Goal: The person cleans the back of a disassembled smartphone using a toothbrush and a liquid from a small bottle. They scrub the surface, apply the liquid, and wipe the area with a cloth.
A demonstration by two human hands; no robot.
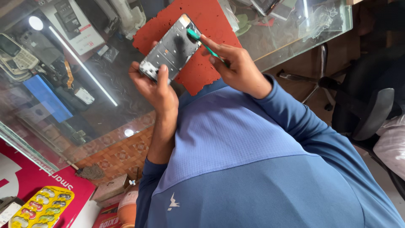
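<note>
Fingers of the left hand [154, 86] are pinching a phone frame [171, 48] (at its six o'clock end); the right hand [234, 65] is gripping a green pry tool [198, 38], which risks slipping and gouging.

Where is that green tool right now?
In the head view, the green tool sits top centre, pinched in the right hand, its tip on the opened phone frame that the left hand holds over the red mat.

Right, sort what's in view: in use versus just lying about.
In use: phone frame gripped by left hand; green tool held by right hand; red mat.
Lying about: old handsets, white box, office chair, yellow tray.
</note>
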